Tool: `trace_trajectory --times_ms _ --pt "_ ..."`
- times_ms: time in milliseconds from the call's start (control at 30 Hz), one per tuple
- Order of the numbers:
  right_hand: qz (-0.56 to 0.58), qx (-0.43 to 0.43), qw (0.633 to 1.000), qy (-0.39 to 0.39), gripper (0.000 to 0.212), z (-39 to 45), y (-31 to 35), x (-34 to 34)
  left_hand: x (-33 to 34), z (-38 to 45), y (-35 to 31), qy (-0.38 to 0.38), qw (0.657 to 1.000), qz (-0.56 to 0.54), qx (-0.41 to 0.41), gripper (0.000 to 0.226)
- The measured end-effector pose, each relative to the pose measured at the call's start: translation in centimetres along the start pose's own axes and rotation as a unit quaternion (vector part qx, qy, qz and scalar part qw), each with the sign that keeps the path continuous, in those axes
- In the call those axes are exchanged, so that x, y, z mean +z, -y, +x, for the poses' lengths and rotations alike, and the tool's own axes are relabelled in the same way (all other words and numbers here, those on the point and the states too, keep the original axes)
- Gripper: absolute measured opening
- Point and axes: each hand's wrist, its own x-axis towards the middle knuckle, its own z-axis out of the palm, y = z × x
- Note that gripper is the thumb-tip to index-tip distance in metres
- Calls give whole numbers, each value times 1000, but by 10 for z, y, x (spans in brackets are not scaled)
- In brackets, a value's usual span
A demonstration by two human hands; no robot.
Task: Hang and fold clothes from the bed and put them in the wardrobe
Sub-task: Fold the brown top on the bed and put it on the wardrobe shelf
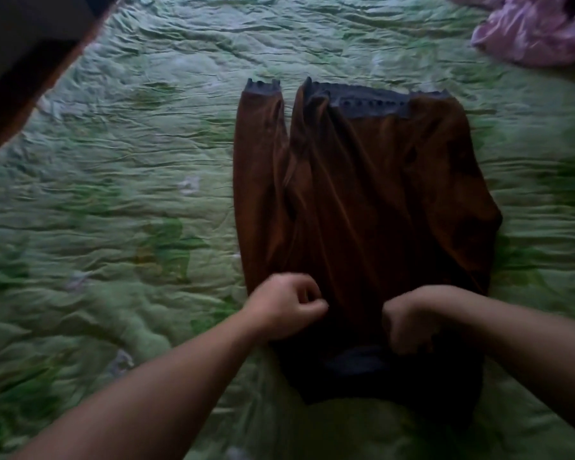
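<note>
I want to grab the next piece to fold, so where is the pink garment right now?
In the head view the pink garment lies crumpled on the green bedspread at the far right corner, beyond the brown sweater.

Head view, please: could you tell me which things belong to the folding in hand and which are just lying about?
In use:
brown top, flat on the bed
left hand, gripping its near end
right hand, gripping beside it

Lying about:
pink garment, crumpled at the far right
green quilt
</note>
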Motion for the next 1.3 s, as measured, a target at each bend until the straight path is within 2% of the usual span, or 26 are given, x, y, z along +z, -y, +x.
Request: trace_trajectory --times_ms 67,100,133,200,267,367,433,500,533,600,700,800,867,967,1000,1033,1100,1133,1167,1200,1233,1300 --pt "17 -58 984 -167 11 3 9 -24 -13 24 14 -193 980 -7 -56 26" --pt "37 -86 965 -245 11 5 15 -35 -21 35 18 -235 966 -5 -111 34" --pt "72 -111 947 -292 9 7 21 -45 -29 45 23 -248 953 -17 -173 44" --pt "139 -148 927 -314 8 12 32 -61 -42 65 33 -247 936 -68 -242 61" --pt "166 -169 914 -329 8 19 43 -77 -50 83 43 -252 927 -114 -254 70" --pt "186 -213 871 -402 7 25 59 -102 -61 107 57 -252 902 -217 -275 74" --pt "170 -254 831 -465 6 26 73 -121 -69 121 62 -247 858 -349 -287 66" --pt "127 -279 805 -508 11 33 89 -139 -80 130 64 -249 803 -477 -256 36" --pt "122 -274 808 -508 16 39 98 -147 -85 131 65 -254 778 -521 -240 24" --pt "177 -229 836 -466 34 51 117 -161 -98 124 72 -257 754 -561 -225 28" --pt "249 -148 870 -399 74 65 144 -179 -109 105 84 -225 762 -581 -178 42" --pt "303 -131 867 -373 101 62 172 -201 -109 96 76 -182 786 -583 -97 60" --pt "342 -124 852 -376 94 57 180 -214 -106 100 64 -164 816 -551 -54 63" --pt "353 -135 815 -439 43 51 169 -235 -102 111 42 -146 859 -490 12 60" --pt "383 -163 782 -465 34 49 158 -243 -99 115 35 -122 866 -483 41 62" --pt "438 -195 732 -484 29 43 144 -251 -97 118 27 -94 868 -484 56 61" --pt "593 -222 595 -495 20 31 110 -264 -93 119 10 -56 859 -509 9 39" --pt "664 -203 524 -493 19 29 92 -266 -91 122 6 -70 851 -519 -25 22" --pt "717 -174 472 -482 20 31 74 -263 -89 127 5 -114 851 -509 -54 8" --pt "743 -132 464 -464 21 37 57 -256 -85 133 9 -175 859 -476 -77 2" --pt "748 -84 494 -435 23 46 42 -244 -81 139 17 -228 872 -423 -96 3" --pt "712 -11 610 -347 34 67 21 -219 -79 150 29 -259 900 -329 -119 15"
